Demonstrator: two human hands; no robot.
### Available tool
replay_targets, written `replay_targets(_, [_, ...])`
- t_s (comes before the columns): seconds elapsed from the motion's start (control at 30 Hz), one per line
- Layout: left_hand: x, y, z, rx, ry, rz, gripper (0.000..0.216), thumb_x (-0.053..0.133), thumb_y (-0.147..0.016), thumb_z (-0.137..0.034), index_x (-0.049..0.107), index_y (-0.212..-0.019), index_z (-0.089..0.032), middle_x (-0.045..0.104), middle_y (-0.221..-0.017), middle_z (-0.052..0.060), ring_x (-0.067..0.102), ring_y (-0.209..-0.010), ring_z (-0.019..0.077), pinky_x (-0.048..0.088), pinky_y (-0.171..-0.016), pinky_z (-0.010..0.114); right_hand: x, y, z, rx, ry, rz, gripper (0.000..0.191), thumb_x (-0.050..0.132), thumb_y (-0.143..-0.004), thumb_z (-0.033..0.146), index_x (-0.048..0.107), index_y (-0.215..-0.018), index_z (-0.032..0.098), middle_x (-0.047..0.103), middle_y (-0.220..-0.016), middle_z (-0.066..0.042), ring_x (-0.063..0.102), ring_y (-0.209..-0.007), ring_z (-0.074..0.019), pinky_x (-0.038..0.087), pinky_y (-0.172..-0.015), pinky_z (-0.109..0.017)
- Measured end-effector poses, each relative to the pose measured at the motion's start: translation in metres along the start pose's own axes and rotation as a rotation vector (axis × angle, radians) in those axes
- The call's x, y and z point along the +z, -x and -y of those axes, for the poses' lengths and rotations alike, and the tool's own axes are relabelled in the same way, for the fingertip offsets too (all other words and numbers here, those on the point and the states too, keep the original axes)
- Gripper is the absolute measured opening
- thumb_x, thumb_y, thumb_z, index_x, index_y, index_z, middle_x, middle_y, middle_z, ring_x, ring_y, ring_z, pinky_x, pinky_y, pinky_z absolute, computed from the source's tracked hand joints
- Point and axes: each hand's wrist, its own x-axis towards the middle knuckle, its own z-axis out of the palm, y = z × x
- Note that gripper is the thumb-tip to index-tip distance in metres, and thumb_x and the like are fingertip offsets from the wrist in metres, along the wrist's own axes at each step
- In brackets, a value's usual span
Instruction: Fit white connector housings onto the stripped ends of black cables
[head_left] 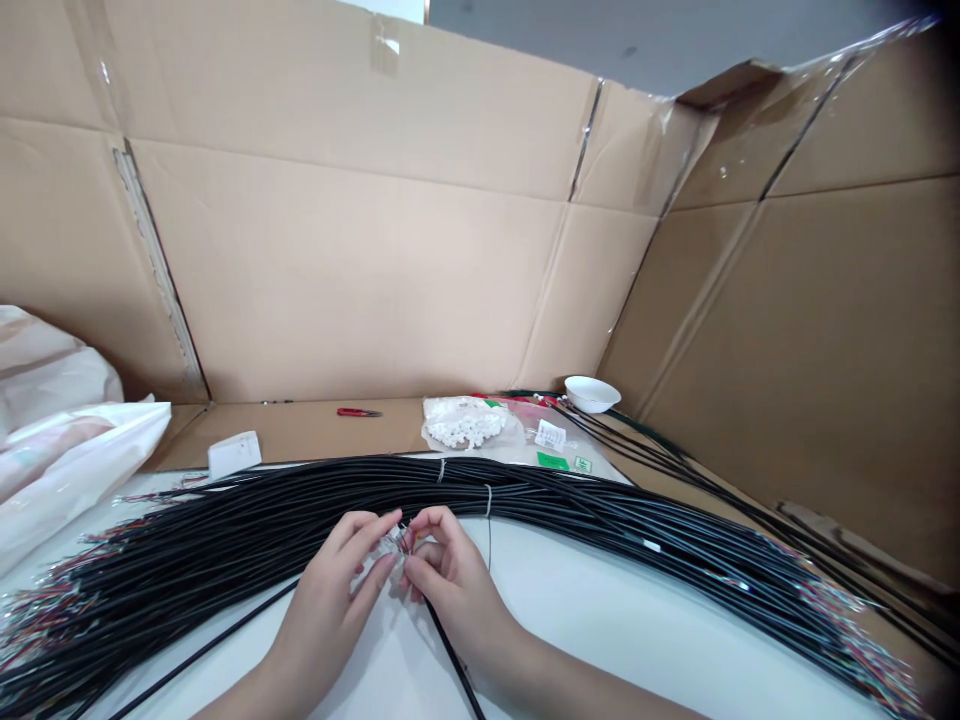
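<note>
Close together at the front of the bundle, my two hands meet over a small whitish connector (394, 537) and thin coloured wires. My left hand (341, 570) pinches the connector between thumb and forefinger. With bent fingers, my right hand (454, 570) grips the wire end of a black cable (454, 655), which runs down toward the front edge of the view. Fingertips partly cover the connector, so I cannot tell how far the wires sit in it. Just behind the hands lies a thick bundle of black cables (375, 475), tied in places, with stripped coloured wires at both ends.
Behind the bundle lie a clear bag of small white connectors (466, 430), a red-handled tool (358, 412), a white label (550, 435) and a white bowl (592, 393). White plastic bags (67, 450) stand at left. Cardboard walls (360, 270) enclose the back and right.
</note>
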Motion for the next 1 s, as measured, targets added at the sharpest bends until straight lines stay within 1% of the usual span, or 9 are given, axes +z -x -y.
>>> replay_targets(0.07, [-0.001,-0.002,0.002,-0.019,0.046,0.002,0.025,0.042,-0.084,-0.027,0.056,-0.104,-0.027,0.057,-0.096,0.007,0.056,-0.087,0.0209,0.048,-0.072,0.032,0.000,0.000,0.000,0.006,-0.009,0.005,0.019,0.053,-0.072,0.017,0.041,-0.086,0.020,0.050,-0.076,0.003,0.054,-0.061,-0.0095,0.040,-0.055,-0.022])
replay_targets(0.17, [-0.002,-0.005,0.004,-0.057,0.097,-0.026,0.018,0.045,-0.082,-0.028,0.059,-0.093,-0.024,0.058,-0.095,0.007,0.056,-0.089,0.0217,0.048,-0.071,0.032,0.001,0.000,0.000,0.010,-0.024,0.012,0.020,0.054,-0.073,0.017,0.040,-0.086,0.021,0.050,-0.078,0.003,0.056,-0.065,-0.0102,0.041,-0.056,-0.022])
replay_targets(0.27, [-0.002,-0.006,0.005,-0.090,0.102,-0.065,0.014,0.049,-0.080,-0.028,0.060,-0.086,-0.022,0.056,-0.101,0.007,0.054,-0.094,0.0228,0.048,-0.072,0.032,0.000,0.000,0.001,0.009,-0.019,-0.012,0.021,0.054,-0.073,0.017,0.039,-0.086,0.021,0.049,-0.080,0.002,0.056,-0.066,-0.0105,0.042,-0.056,-0.022])
replay_targets(0.33, [-0.003,-0.006,0.005,-0.099,0.113,-0.068,0.013,0.050,-0.079,-0.028,0.060,-0.084,-0.022,0.056,-0.099,0.007,0.054,-0.093,0.0228,0.048,-0.069,0.031,0.000,-0.001,-0.001,0.008,-0.010,-0.049,0.022,0.055,-0.072,0.017,0.038,-0.087,0.021,0.049,-0.081,0.002,0.056,-0.066,-0.0102,0.042,-0.055,-0.022])
replay_targets(0.4, [-0.003,-0.006,0.004,-0.115,0.142,-0.052,0.013,0.051,-0.079,-0.029,0.060,-0.083,-0.022,0.060,-0.092,0.006,0.057,-0.087,0.0219,0.047,-0.067,0.030,-0.001,-0.003,-0.003,0.010,-0.010,-0.083,0.025,0.056,-0.072,0.018,0.038,-0.088,0.022,0.048,-0.082,0.002,0.056,-0.063,-0.0097,0.042,-0.053,-0.022])
replay_targets(0.53, [-0.001,-0.006,0.006,-0.209,0.268,-0.004,0.014,0.053,-0.078,-0.030,0.059,-0.085,-0.020,0.065,-0.082,0.003,0.060,-0.076,0.0194,0.046,-0.067,0.029,-0.002,-0.008,-0.008,0.026,-0.042,-0.123,0.028,0.057,-0.070,0.019,0.036,-0.088,0.021,0.047,-0.080,0.003,0.056,-0.059,-0.0096,0.042,-0.049,-0.022])
replay_targets(0.77, [0.003,-0.009,0.017,-0.353,0.619,0.040,0.016,0.061,-0.073,-0.027,0.060,-0.086,-0.017,0.068,-0.079,0.003,0.062,-0.077,0.0178,0.046,-0.070,0.025,-0.004,-0.009,-0.009,0.050,-0.060,-0.120,0.022,0.056,-0.074,0.022,0.037,-0.085,0.020,0.050,-0.073,0.003,0.056,-0.058,-0.0099,0.041,-0.049,-0.021])
replay_targets(0.87, [0.003,-0.010,0.020,-0.393,0.689,0.041,0.017,0.063,-0.071,-0.026,0.061,-0.086,-0.017,0.069,-0.080,0.004,0.062,-0.078,0.0175,0.046,-0.071,0.024,-0.004,-0.009,-0.010,0.049,-0.057,-0.123,0.021,0.056,-0.075,0.022,0.037,-0.084,0.020,0.052,-0.072,0.003,0.056,-0.057,-0.0099,0.040,-0.049,-0.020])
replay_targets(1.0, [0.003,-0.009,0.020,-0.412,0.725,0.037,0.018,0.063,-0.071,-0.027,0.062,-0.086,-0.018,0.070,-0.081,0.004,0.062,-0.079,0.0172,0.046,-0.071,0.023,-0.004,-0.009,-0.008,0.052,-0.065,-0.124,0.021,0.056,-0.075,0.023,0.036,-0.083,0.020,0.053,-0.069,0.004,0.055,-0.055,-0.0093,0.039,-0.050,-0.021])
